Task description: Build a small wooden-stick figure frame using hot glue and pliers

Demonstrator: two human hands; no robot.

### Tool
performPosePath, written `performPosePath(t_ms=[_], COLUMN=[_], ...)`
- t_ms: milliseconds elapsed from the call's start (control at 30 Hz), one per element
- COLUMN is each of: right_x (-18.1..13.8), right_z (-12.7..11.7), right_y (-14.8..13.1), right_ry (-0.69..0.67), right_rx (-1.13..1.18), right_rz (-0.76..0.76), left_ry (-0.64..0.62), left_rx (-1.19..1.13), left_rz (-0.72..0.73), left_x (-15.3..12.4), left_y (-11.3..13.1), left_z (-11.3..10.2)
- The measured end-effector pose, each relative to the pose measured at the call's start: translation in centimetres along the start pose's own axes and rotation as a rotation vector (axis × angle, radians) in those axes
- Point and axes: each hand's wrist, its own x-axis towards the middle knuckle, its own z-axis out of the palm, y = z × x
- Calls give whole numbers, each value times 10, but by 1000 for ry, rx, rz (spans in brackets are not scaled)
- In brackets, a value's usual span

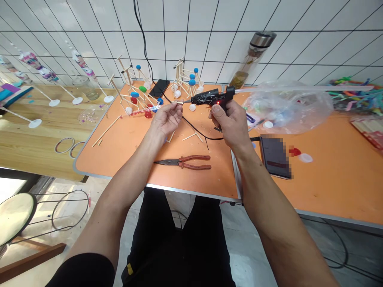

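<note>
My right hand (232, 121) is wrapped around a black hot glue gun (206, 97), its red light lit and a long clear glue stick (287, 90) jutting from the back. The nozzle points left at a short wooden stick (179, 103), pinched in the fingertips of my left hand (166, 120). Whether nozzle and stick touch, I cannot tell. Behind my left hand stand small stick frames (128, 85) with blue, green, red and white bottle caps. Needle-nose pliers (182, 162) with red handles lie in front, and loose sticks (191, 136) are scattered on the orange table (119, 159).
A phone (159, 88) and a glass bottle (251, 59) stand near the tiled wall. To the right are a plastic bag (290, 105) and a dark flat device (275, 156). The gun's black cord crosses the table. Wrapped sticks on white bases (77, 100) stand on a wooden table at left.
</note>
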Motion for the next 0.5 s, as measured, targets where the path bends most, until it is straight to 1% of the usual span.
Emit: performPosePath(t_ms=[300, 400, 500], right_x=[0, 2, 8], right_z=[2, 0, -10], right_y=[1, 2, 12], right_ry=[32, 82, 165], right_rx=[30, 48, 59], right_rz=[-6, 9, 59], left_ry=[-11, -30, -29], left_rx=[47, 87, 103], left_rz=[5, 11, 13], left_x=[4, 4, 2], left_y=[-1, -1, -1], left_z=[-3, -3, -2])
